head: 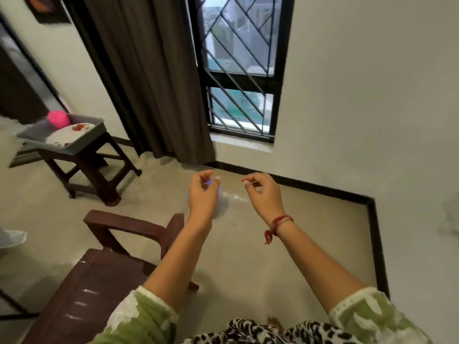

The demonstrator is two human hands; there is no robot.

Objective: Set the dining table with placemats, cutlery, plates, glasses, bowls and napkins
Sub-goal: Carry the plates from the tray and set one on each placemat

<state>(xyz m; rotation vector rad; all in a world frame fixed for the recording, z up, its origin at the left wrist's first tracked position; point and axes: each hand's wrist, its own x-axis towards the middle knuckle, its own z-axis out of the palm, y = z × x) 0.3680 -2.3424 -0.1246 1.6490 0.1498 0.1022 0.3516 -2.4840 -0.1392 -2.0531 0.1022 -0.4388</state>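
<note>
Glossy floor (248,256), matt cloth curtain (149,83)

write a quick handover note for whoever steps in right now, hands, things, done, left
Left hand: fingers curled by a blurred blue-rimmed clear thing; cannot tell whether it grips it.
Right hand: loosely curled, holds nothing.
Things: a grey tray on a stool holds a pink cup and plates.
Done: cannot judge, as no dining table is in view.
Left: probably carrying these to the table and laying everything out.

Barred window (239,70), brown curtain (149,83), beige floor (248,244).
</note>
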